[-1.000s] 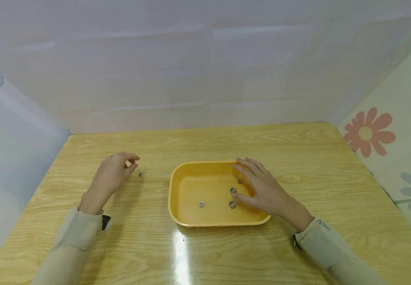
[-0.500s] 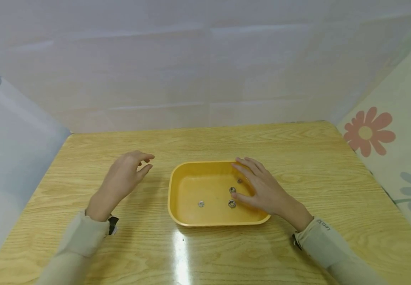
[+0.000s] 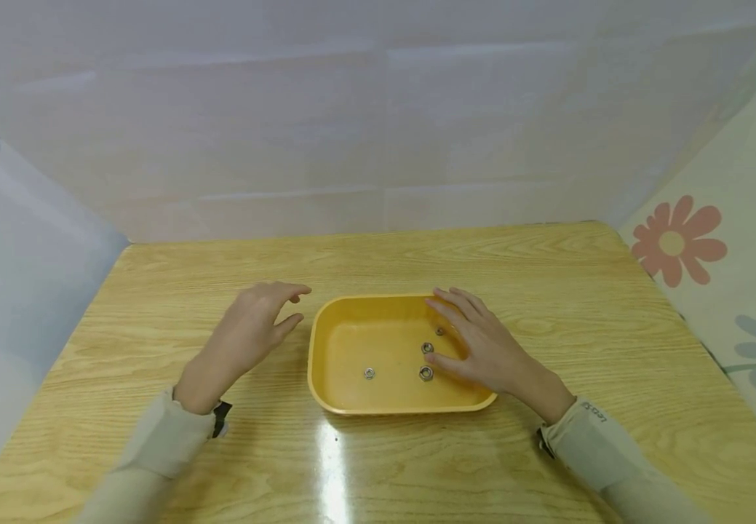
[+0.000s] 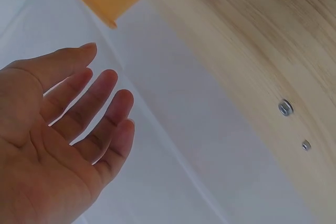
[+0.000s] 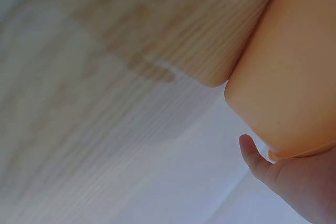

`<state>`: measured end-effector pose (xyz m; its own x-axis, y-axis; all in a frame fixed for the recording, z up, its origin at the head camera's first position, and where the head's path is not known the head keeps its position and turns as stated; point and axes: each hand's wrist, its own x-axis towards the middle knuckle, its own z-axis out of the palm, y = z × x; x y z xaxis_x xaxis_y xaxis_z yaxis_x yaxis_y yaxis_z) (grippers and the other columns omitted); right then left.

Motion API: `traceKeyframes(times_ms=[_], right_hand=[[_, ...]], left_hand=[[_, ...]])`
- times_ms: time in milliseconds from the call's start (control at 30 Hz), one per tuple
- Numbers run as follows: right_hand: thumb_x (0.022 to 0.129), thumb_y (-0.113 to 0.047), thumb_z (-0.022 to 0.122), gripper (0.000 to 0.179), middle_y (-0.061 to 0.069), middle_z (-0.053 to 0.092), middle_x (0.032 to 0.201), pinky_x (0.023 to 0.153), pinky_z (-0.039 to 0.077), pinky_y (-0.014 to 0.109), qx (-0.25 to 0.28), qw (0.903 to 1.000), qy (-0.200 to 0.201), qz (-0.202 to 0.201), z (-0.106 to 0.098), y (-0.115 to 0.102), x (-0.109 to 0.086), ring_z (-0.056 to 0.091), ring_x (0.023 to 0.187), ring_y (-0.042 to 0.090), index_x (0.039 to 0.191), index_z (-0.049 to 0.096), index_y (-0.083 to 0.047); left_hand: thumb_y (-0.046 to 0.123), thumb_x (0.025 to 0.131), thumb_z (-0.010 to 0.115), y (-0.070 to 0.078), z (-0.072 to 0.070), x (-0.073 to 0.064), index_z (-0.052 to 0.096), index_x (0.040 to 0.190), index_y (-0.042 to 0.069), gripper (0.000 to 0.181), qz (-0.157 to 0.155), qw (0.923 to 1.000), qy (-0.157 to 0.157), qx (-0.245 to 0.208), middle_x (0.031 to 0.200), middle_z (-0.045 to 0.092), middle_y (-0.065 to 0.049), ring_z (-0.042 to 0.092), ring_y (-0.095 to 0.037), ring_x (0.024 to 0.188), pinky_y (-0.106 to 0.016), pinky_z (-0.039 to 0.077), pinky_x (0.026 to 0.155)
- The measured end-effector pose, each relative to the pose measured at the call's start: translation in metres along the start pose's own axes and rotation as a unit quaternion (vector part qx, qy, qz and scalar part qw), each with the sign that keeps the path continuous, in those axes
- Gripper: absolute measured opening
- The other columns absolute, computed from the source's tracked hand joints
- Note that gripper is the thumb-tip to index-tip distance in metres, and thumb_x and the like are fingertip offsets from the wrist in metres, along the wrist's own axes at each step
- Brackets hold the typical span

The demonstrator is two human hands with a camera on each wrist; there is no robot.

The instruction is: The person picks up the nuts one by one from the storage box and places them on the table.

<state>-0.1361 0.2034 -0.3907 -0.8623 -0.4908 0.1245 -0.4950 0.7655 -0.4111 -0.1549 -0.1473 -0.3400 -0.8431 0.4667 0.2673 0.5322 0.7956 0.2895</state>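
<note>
And the left sleeve [image 3: 158, 440] is showing a pale greyish beige, the right sleeve [image 3: 603, 451] is matching it, sporting small dark lettering [image 3: 594, 413] near its end! A black left band [image 3: 221, 418] is peeking out, a dark right band [image 3: 546, 444] is doing likewise, and both left hand [image 3: 247, 331] and right hand [image 3: 485, 348] are going bare.

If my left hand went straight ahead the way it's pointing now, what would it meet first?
Your left hand would probably meet the yellow tray first, near its far left corner. The hand's height is hard to judge, so it might pass above instead.
</note>
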Motion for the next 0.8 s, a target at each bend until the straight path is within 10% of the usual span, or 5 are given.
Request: traceKeyframes(times_ms=[433, 800], right_hand=[[0.087, -0.05, 0.07, 0.082, 0.009, 0.027, 0.163, 0.117, 0.023, 0.064, 0.002, 1.0, -0.003, 0.005, 0.0, 0.001, 0.0, 0.02, 0.151, 0.037, 0.153, 0.037, -0.014], [0.087, -0.05, 0.071, 0.081, 0.01, 0.028, 0.162, 0.117, 0.023, 0.064, 0.003, 1.0, -0.001, 0.005, 0.001, 0.001, 0.001, 0.02, 0.151, 0.037, 0.152, 0.039, -0.014]], left_hand=[[0.004, 0.08, 0.081, 0.019, 0.018, 0.008, 0.071, 0.115, 0.003, 0.037, 0.09, 0.9958, 0.012, -0.012, 0.107, 0.075, -0.011, 0.07, -0.026, 0.093, -0.042, 0.057, 0.086], [0.011, 0.085, 0.078, 0.034, 0.031, 0.009, 0.071, 0.114, 0.003, 0.031, 0.108, 0.9935, -0.032, -0.019, 0.102, 0.075, -0.009, 0.069, -0.023, 0.09, -0.039, 0.057, 0.082]])
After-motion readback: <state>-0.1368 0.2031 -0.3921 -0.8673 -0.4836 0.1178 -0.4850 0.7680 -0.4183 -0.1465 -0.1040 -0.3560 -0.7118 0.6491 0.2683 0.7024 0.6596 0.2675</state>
